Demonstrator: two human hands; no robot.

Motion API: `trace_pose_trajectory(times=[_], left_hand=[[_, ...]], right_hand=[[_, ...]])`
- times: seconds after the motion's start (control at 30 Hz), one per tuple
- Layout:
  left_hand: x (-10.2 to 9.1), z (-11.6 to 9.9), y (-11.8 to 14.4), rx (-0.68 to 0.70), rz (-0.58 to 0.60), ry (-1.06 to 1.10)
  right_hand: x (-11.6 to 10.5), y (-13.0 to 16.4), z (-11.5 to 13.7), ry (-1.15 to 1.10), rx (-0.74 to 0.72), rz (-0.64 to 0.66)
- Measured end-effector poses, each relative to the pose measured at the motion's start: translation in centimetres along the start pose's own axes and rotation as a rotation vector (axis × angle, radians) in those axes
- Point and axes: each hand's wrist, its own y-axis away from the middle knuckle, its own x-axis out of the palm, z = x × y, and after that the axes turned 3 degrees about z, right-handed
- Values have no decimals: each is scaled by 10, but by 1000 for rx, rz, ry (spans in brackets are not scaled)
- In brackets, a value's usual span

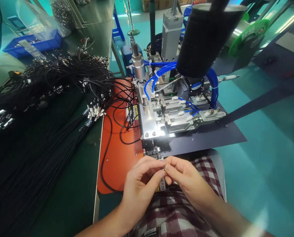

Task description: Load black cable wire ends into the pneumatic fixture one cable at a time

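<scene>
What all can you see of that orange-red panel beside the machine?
The orange-red panel lies flat and smooth, perhaps painted metal, with a rounded near corner and small screws. It sits between the dark green table and the metal machine. Black cables loop across it, some over a yellow-and-white label. The left hand hides part of its near edge; whether they touch, I can't tell.

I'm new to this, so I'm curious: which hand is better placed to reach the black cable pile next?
Probably the left hand: it is nearer the black cable pile, while the right hand would have to reach across the left. Both hands' fingertips meet at a small piece.
</scene>
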Motion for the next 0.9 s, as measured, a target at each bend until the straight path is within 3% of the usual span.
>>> trace_pose_trajectory(times=[0.23,0.37,0.63,0.77,0.9], left_hand=[[1,0,1,4,17,53],[0,-4,2,70,24,-77],[-11,-3,-2,192,195,-226],[-12,-1,-2,165,206,-179],[-10,-2,-2,45,163,52]], right_hand=[[1,3,-3,2,-9,-22],[-3,4,-4,-20,-14,7],[-7,2,6,-203,149,143],[-4,2,7,-134,116,119],[-1,4,9,41,26,28]])
